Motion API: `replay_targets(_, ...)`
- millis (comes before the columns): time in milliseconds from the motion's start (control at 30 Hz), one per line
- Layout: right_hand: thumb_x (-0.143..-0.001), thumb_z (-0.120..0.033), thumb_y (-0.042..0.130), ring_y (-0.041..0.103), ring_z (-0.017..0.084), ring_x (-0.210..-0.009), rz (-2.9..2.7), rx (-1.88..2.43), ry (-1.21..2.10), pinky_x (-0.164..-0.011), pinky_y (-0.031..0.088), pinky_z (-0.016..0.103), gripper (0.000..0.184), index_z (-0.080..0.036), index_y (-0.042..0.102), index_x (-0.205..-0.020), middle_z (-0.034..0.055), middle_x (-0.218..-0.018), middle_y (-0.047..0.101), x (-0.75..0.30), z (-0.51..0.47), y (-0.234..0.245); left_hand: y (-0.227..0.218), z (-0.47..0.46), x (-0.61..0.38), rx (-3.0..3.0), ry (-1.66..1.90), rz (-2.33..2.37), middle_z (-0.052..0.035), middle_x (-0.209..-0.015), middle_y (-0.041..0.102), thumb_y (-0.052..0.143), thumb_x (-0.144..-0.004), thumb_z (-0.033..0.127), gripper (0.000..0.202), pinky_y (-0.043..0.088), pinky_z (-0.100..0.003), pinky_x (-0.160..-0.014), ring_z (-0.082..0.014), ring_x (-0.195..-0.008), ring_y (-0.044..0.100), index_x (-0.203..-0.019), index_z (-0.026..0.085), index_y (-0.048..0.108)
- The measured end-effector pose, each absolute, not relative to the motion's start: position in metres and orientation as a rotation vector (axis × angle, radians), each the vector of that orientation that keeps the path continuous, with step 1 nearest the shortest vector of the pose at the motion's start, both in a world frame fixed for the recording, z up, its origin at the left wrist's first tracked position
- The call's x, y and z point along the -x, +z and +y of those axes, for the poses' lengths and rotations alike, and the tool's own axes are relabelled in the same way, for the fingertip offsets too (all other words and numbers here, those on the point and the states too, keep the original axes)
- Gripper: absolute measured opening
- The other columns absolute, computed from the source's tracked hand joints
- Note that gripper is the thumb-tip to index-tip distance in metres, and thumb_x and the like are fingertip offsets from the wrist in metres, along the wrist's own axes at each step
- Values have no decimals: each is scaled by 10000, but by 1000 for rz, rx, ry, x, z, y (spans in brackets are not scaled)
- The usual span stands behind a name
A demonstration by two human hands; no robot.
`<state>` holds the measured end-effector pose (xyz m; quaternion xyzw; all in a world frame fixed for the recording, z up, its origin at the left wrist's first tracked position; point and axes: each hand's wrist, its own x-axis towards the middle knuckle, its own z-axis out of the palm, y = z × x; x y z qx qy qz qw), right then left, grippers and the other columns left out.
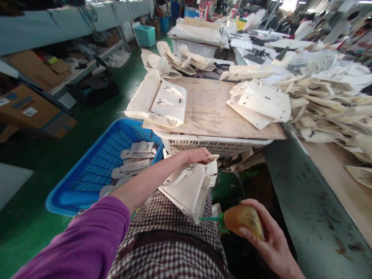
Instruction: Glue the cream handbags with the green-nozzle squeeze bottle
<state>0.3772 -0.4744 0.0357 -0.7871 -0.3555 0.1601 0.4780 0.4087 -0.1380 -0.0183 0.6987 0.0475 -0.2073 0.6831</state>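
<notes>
My left hand point(199, 155) grips a cream-white handbag point(186, 186) by its upper edge, with the bag tilted over my lap. Straps with a metal buckle show on its upper side. In my right hand point(267, 232) is a yellowish-brown squeeze bottle point(242, 221), fingers wrapped around it. Its thin green nozzle point(209, 219) points left, and the tip is at the bag's lower corner; I cannot tell whether it touches. My left fingertips are partly hidden behind the bag's edge.
Ahead, a wooden board point(209, 104) on a white crate point(212, 143) bears white bags point(171, 100) and panels point(264, 100). At left stands a blue basket point(64, 197) with white pieces inside. Cream parts point(334, 104) are heaped on the right bench point(331, 155). People work far back.
</notes>
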Motion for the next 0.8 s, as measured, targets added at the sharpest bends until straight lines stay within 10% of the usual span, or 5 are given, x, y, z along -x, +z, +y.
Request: replay_targets(800,-819,-447,751,633,211,-708,-323,1826,558,-520,550,249,449,-279,638,-1220,25,-963,676,-355,-489,19,-11,-135,-404,-1611,-399,83,56,-564,510,663,-636,223,83,260,-222,-505,-86,-506,403,-673,149,654)
